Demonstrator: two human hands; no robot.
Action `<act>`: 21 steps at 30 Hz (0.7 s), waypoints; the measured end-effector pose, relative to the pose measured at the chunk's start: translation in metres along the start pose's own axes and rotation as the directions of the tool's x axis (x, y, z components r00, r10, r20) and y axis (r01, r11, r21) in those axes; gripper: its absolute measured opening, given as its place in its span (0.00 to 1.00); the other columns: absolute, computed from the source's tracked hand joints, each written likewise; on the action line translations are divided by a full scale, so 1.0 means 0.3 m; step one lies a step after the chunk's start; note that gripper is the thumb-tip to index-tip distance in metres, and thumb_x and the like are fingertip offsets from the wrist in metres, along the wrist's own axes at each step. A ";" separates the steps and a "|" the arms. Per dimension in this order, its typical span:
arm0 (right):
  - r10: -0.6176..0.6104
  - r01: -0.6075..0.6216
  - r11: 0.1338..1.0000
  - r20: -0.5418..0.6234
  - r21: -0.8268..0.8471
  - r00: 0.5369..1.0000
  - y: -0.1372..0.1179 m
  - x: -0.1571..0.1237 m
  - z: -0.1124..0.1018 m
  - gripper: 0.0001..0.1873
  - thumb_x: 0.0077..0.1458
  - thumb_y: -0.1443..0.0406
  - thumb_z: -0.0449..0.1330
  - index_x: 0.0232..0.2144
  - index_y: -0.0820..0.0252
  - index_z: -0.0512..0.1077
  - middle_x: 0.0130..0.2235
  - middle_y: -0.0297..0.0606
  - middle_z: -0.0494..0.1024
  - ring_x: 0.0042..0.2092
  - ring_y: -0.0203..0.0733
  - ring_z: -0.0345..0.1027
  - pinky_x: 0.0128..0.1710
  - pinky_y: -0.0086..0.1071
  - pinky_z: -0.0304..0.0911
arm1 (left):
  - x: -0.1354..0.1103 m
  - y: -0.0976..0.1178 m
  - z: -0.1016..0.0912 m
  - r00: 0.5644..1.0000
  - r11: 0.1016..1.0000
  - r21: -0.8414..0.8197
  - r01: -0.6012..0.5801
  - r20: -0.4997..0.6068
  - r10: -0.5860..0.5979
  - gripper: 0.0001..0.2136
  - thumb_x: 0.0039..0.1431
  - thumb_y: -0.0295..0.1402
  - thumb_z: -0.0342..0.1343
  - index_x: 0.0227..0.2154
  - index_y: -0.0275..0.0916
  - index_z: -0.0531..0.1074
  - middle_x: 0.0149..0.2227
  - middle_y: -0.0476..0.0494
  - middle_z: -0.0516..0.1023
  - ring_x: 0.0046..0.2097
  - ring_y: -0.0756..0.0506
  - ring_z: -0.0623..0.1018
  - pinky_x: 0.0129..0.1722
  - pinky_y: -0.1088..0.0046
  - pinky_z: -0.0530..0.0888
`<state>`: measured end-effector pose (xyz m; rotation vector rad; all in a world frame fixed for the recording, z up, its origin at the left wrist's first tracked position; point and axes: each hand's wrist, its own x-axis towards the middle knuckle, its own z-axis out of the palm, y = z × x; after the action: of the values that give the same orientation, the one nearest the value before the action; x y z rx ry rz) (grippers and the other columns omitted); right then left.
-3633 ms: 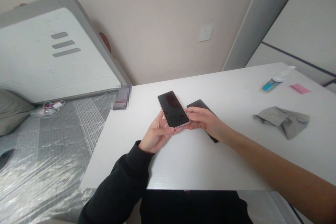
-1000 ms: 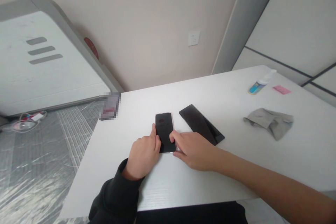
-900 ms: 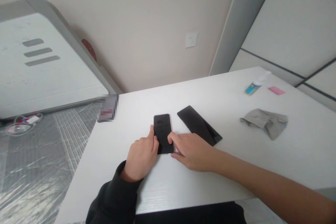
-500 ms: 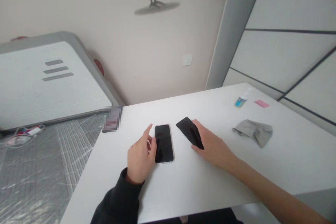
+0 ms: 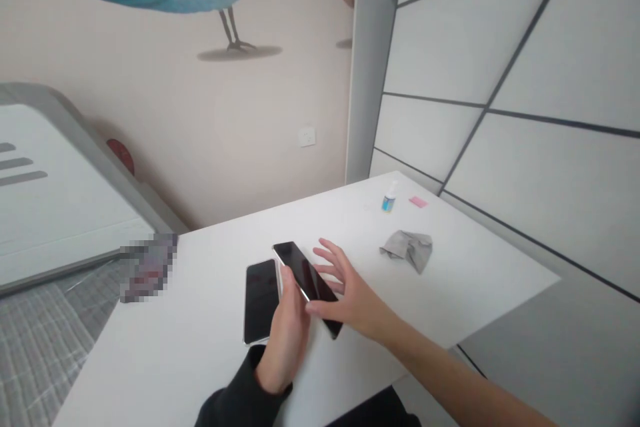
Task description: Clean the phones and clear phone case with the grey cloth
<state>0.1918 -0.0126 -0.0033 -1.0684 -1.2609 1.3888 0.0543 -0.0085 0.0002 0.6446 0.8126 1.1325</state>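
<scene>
**Finger Position Report**

The left hand [image 5: 286,340], in a black sleeve [image 5: 240,400], grips a thin, black, glass-faced rectangular slab [image 5: 306,275] tilted above the table. Its thumb lies against the slab and the remaining fingers are mostly hidden. The right hand [image 5: 350,300] is open, fingers spread wide, its thumb reaching the slab's lower part; contact cannot be confirmed. A black-screened smartphone with a pale rim [image 5: 260,300] lies flat on the white table [image 5: 475,287], just beside the left hand. A crumpled grey cloth [image 5: 407,250] lies well apart.
</scene>
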 end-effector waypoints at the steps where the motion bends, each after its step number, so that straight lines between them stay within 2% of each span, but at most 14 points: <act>1: -0.060 0.059 0.997 -0.027 -0.052 0.998 -0.009 -0.020 0.021 0.59 0.39 0.61 0.75 0.68 0.49 0.48 0.72 0.51 0.54 0.70 0.54 0.55 0.67 0.53 0.55 | 0.003 0.011 0.023 0.999 0.998 -0.053 0.029 -0.031 -0.031 0.26 0.70 0.51 0.47 0.62 0.41 0.69 0.63 0.38 0.73 0.68 0.38 0.68 0.66 0.62 0.66; 3: -0.124 0.122 0.986 -0.010 -0.116 0.992 -0.031 -0.051 0.022 0.56 0.43 0.61 0.74 0.68 0.48 0.49 0.71 0.48 0.57 0.70 0.52 0.55 0.65 0.52 0.58 | 0.005 0.038 0.043 0.988 0.988 -0.113 0.104 -0.104 -0.116 0.27 0.72 0.50 0.42 0.57 0.34 0.74 0.58 0.34 0.78 0.62 0.38 0.75 0.63 0.62 0.70; 5: -0.157 0.154 0.967 0.003 -0.203 0.988 -0.049 -0.060 -0.049 0.44 0.52 0.60 0.69 0.66 0.48 0.55 0.67 0.46 0.66 0.64 0.51 0.66 0.60 0.51 0.66 | 0.005 0.057 0.034 0.974 0.966 -0.155 0.206 -0.063 -0.218 0.28 0.73 0.49 0.40 0.57 0.33 0.74 0.58 0.33 0.78 0.58 0.37 0.78 0.59 0.61 0.74; 6: -0.183 0.177 0.932 0.010 -0.315 0.983 -0.052 -0.057 -0.110 0.34 0.56 0.59 0.66 0.62 0.49 0.63 0.62 0.45 0.72 0.59 0.51 0.72 0.58 0.51 0.68 | 0.004 0.060 0.022 0.967 0.954 -0.171 0.248 -0.021 -0.255 0.28 0.73 0.49 0.40 0.58 0.33 0.74 0.59 0.33 0.78 0.57 0.36 0.79 0.57 0.60 0.76; 8: -0.322 0.221 0.775 -0.069 -0.592 0.944 -0.045 -0.038 -0.266 0.15 0.59 0.58 0.61 0.48 0.51 0.75 0.56 0.44 0.78 0.57 0.53 0.73 0.58 0.54 0.67 | 0.005 0.056 -0.005 0.958 0.937 -0.201 0.286 0.046 -0.283 0.28 0.73 0.49 0.41 0.61 0.35 0.71 0.59 0.33 0.77 0.56 0.36 0.80 0.53 0.60 0.78; 10: -0.396 0.145 0.635 -0.158 -0.759 0.905 -0.024 -0.016 -0.428 0.18 0.55 0.58 0.64 0.48 0.53 0.77 0.56 0.47 0.77 0.59 0.59 0.69 0.62 0.60 0.60 | 0.007 0.045 -0.026 0.959 0.931 -0.229 0.283 0.068 -0.275 0.28 0.73 0.49 0.42 0.63 0.35 0.69 0.59 0.32 0.78 0.54 0.36 0.81 0.51 0.61 0.79; 11: -0.373 0.089 0.604 -0.182 -0.792 0.910 -0.013 -0.006 -0.499 0.20 0.50 0.58 0.66 0.48 0.53 0.78 0.58 0.47 0.76 0.60 0.63 0.67 0.63 0.63 0.57 | 0.010 0.040 -0.033 0.960 0.930 -0.240 0.279 0.070 -0.270 0.28 0.73 0.48 0.42 0.63 0.34 0.68 0.59 0.32 0.78 0.54 0.36 0.81 0.50 0.61 0.79; 12: -0.330 0.045 0.611 -0.202 -0.791 0.922 -0.002 0.000 -0.557 0.20 0.46 0.58 0.69 0.44 0.52 0.80 0.58 0.47 0.76 0.60 0.66 0.66 0.62 0.65 0.55 | 0.013 0.037 -0.037 0.963 0.930 -0.249 0.271 0.066 -0.262 0.28 0.73 0.48 0.42 0.63 0.33 0.69 0.58 0.31 0.78 0.53 0.36 0.81 0.49 0.61 0.80; 14: -0.261 0.019 0.663 -0.208 -0.748 0.943 0.009 0.008 -0.629 0.11 0.43 0.58 0.71 0.32 0.53 0.82 0.50 0.47 0.81 0.55 0.68 0.70 0.61 0.66 0.55 | 0.019 0.036 -0.043 0.967 0.931 -0.264 0.253 0.049 -0.250 0.27 0.73 0.48 0.43 0.60 0.31 0.71 0.57 0.30 0.78 0.52 0.36 0.82 0.47 0.61 0.80; 16: -0.234 0.020 0.711 -0.209 -0.703 0.949 0.004 0.012 -0.640 0.11 0.50 0.53 0.68 0.32 0.52 0.82 0.44 0.45 0.84 0.50 0.63 0.75 0.58 0.63 0.62 | 0.025 0.041 -0.050 0.970 0.929 -0.279 0.241 0.038 -0.240 0.26 0.72 0.48 0.43 0.57 0.31 0.73 0.56 0.31 0.79 0.51 0.37 0.82 0.46 0.61 0.81; 17: -0.242 0.042 0.769 -0.229 -0.638 0.943 -0.004 0.016 -0.627 0.14 0.54 0.51 0.65 0.35 0.52 0.82 0.43 0.44 0.84 0.48 0.59 0.76 0.56 0.60 0.65 | 0.027 0.044 -0.054 0.970 0.928 -0.286 0.240 0.040 -0.239 0.26 0.72 0.48 0.44 0.56 0.32 0.74 0.55 0.31 0.80 0.50 0.37 0.83 0.45 0.62 0.81; 19: -0.252 0.141 0.929 -0.304 -0.343 0.919 -0.023 0.028 -0.572 0.17 0.59 0.48 0.61 0.40 0.50 0.81 0.45 0.40 0.84 0.50 0.54 0.77 0.56 0.53 0.68 | 0.032 0.048 -0.063 0.970 0.923 -0.300 0.241 0.051 -0.237 0.25 0.72 0.48 0.44 0.55 0.33 0.74 0.54 0.32 0.81 0.50 0.37 0.83 0.44 0.62 0.81; 20: -0.230 0.200 0.973 -0.346 -0.118 0.910 -0.032 0.035 -0.537 0.17 0.59 0.48 0.61 0.41 0.49 0.80 0.46 0.38 0.84 0.51 0.51 0.76 0.57 0.50 0.68 | 0.033 0.049 -0.066 0.970 0.921 -0.307 0.240 0.056 -0.235 0.25 0.72 0.48 0.44 0.55 0.33 0.74 0.54 0.33 0.81 0.50 0.37 0.83 0.44 0.62 0.81; 21: -0.187 0.238 0.966 -0.368 0.100 0.911 -0.039 0.043 -0.498 0.16 0.59 0.48 0.62 0.41 0.48 0.80 0.48 0.36 0.84 0.53 0.48 0.76 0.58 0.47 0.67 | 0.035 0.050 -0.068 0.971 0.919 -0.313 0.238 0.055 -0.232 0.25 0.72 0.48 0.43 0.55 0.33 0.74 0.54 0.33 0.81 0.50 0.37 0.83 0.44 0.62 0.81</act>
<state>0.3371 0.0261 -0.0050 -0.9966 -0.9647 1.0455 0.0317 0.0070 -0.0017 0.2770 0.6538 1.0069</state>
